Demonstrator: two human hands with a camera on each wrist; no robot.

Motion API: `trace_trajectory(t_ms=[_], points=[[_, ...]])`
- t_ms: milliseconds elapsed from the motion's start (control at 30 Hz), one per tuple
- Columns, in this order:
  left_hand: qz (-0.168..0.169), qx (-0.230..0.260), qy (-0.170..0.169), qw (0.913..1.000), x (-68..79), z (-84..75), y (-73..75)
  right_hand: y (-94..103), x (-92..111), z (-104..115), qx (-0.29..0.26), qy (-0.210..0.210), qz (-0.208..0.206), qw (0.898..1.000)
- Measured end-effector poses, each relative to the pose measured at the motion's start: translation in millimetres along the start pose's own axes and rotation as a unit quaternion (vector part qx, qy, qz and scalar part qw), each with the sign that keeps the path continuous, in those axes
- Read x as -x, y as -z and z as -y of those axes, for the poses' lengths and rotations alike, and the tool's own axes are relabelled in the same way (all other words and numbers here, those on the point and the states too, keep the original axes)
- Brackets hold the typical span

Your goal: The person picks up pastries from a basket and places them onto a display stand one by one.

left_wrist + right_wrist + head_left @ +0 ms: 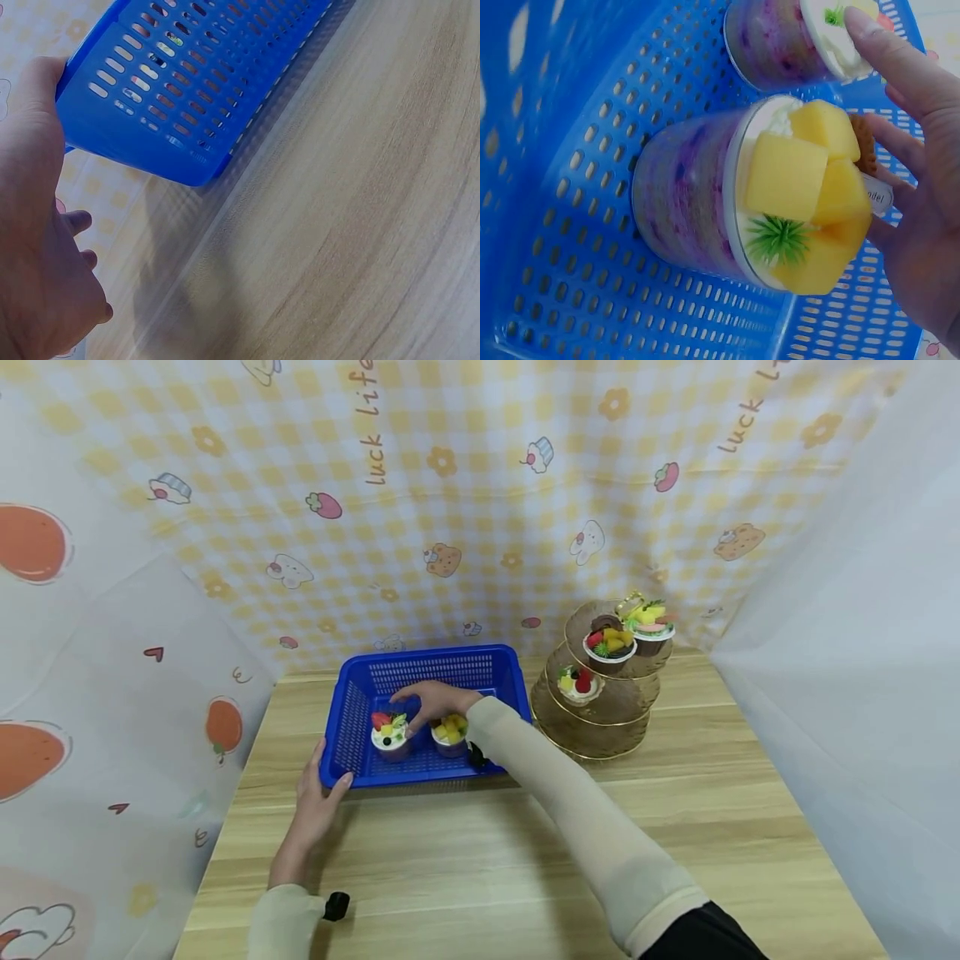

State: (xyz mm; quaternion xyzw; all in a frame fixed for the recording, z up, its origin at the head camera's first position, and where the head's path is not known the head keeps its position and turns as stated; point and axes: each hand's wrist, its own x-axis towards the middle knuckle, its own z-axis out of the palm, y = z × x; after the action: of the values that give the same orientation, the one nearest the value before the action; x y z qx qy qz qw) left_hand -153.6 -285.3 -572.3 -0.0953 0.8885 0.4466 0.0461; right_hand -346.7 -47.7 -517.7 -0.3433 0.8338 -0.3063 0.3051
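Note:
A blue plastic basket (347, 727) sits on the wooden table. My left hand (313, 806) holds its front left corner, thumb at the front rim and fingers along the side. Inside stand two dessert cups: one with strawberry and mixed fruit (390, 743), and one topped with yellow cubes (694, 187) and a green sprig. My right hand (435, 700) reaches over the basket, fingers spread and bent above the cups. Its thumb tip overlaps the strawberry cup's top in the right wrist view; whether it touches cannot be told. No cup is gripped.
A gold-rimmed tiered stand (585, 747) is right of the basket. It bears two fruit-topped cups (609, 652) on top and a small fruit tart (579, 685) lower down. A checked cloth (480, 527) hangs behind the table (465, 877).

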Motion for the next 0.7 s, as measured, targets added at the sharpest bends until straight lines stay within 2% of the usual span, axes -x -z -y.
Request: trace_trajectory(t_ms=[100,200,567,700], points=[[0.001,-0.002,0.003,1.0000,0.0,-0.4,-0.6,0.4,0.5,-3.5,-0.048,0.001,0.012,0.999],[0.003,-0.004,0.004,1.0000,0.4,-1.8,-0.7,0.5,1.8,-5.4,-0.070,0.004,0.028,0.997],[0.003,0.001,0.005,1.0000,2.5,-3.5,0.4,-4.2,-7.3,-9.4,-0.075,0.003,0.052,0.996],[0.002,0.000,0.004,1.0000,1.8,-2.6,1.1,-4.4,-11.5,-9.7,-0.056,0.007,0.057,0.997]])
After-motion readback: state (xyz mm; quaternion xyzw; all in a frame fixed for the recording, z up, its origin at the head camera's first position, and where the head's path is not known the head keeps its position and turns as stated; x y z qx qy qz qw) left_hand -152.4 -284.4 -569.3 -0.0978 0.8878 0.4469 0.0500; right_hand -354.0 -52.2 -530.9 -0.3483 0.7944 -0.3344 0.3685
